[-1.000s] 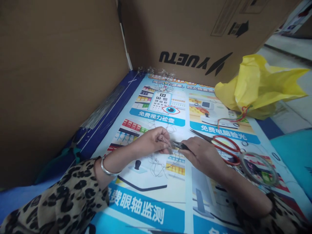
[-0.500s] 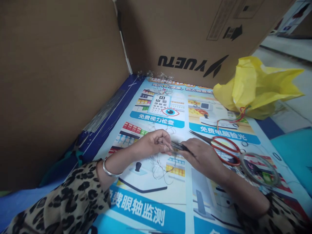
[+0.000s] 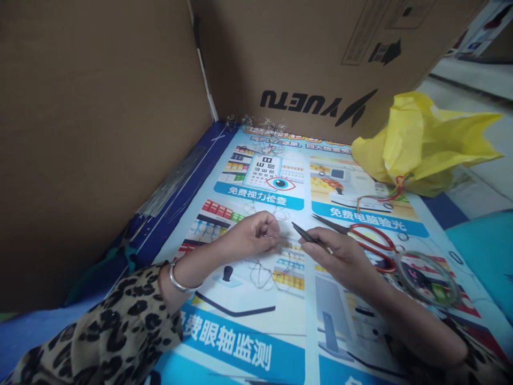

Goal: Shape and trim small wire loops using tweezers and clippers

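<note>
My left hand (image 3: 260, 233) is closed in a pinch around a fine wire (image 3: 269, 236), whose ends are too thin to follow. Apart from it, a short way to the right, my right hand (image 3: 340, 256) grips dark, pointed tweezers (image 3: 305, 233); their tips point up and left, and the fingers cover the rest. Below and between the hands lies a loose tangle of thin wire loops with tiny coloured bits (image 3: 262, 274). Scissors with red handles (image 3: 371, 238) rest just beyond the right hand, their blades toward the left.
A coil of grey wire (image 3: 427, 280) lies right of the scissors. A yellow bag (image 3: 417, 144) with coloured cords stands at the back right. Cardboard panels (image 3: 100, 133) rise at the left and back. Cut wires (image 3: 172, 184) lie along the left edge; wire pieces (image 3: 270, 140) sit at the back.
My right hand has drawn back slightly to the right, taking the tweezers away from the left fingers. The left hand stays nearly in place.
</note>
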A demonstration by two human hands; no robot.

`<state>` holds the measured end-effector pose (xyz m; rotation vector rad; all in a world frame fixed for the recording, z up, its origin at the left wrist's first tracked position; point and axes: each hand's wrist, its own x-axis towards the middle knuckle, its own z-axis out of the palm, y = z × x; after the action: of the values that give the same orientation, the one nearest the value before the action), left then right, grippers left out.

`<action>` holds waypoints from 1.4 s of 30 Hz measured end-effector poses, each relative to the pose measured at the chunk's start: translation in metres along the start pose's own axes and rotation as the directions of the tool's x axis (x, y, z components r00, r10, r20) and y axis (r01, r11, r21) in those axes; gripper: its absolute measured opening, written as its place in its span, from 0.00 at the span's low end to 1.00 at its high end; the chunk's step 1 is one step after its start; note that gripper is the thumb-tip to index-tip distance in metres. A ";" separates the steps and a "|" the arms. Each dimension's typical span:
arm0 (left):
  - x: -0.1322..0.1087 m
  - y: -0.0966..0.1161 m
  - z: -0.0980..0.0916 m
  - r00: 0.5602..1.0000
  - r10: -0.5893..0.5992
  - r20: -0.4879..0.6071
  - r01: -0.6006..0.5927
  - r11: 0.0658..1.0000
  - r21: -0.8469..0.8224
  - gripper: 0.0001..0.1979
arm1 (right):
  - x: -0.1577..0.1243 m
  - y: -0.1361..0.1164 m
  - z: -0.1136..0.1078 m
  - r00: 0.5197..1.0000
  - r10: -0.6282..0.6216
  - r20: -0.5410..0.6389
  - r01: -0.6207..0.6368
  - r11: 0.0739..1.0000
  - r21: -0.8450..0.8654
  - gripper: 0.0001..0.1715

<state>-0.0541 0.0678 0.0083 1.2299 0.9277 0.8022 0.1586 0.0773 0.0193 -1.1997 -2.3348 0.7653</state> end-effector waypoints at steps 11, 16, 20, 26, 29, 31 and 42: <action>-0.001 -0.004 0.004 0.998 -0.059 0.020 0.059 0.998 0.017 0.08 | -0.001 -0.015 0.013 1.000 -0.005 -0.017 0.006 1.000 0.024 0.12; -0.003 -0.004 0.005 0.995 -0.076 0.061 0.075 0.997 0.004 0.09 | -0.001 -0.015 0.013 0.997 -0.013 -0.078 0.012 1.000 -0.005 0.12; -0.002 -0.003 0.005 0.990 -0.117 0.073 0.118 0.993 -0.010 0.07 | -0.002 -0.013 0.014 0.995 0.003 -0.096 -0.003 1.000 -0.003 0.10; -0.002 -0.001 0.004 0.986 -0.142 0.091 0.143 0.990 -0.007 0.05 | -0.004 -0.010 0.017 0.994 0.028 -0.106 -0.026 1.000 0.014 0.09; -0.003 -0.001 0.004 0.982 -0.169 0.083 0.169 0.986 0.001 0.07 | -0.004 -0.010 0.018 0.994 0.029 -0.108 -0.028 1.000 0.014 0.09; -0.003 -0.001 0.004 0.981 -0.184 0.068 0.185 0.983 0.002 0.08 | -0.004 -0.010 0.018 0.994 0.021 -0.109 -0.020 1.000 0.011 0.08; -0.002 0.001 0.008 0.978 -0.209 0.021 0.209 0.978 -0.002 0.07 | -0.004 -0.012 0.018 0.994 -0.017 -0.112 0.015 1.000 -0.017 0.08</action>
<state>-0.0479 0.0629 0.0098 1.1140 1.0196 0.6232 0.1436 0.0636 0.0127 -1.1975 -2.2611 0.6572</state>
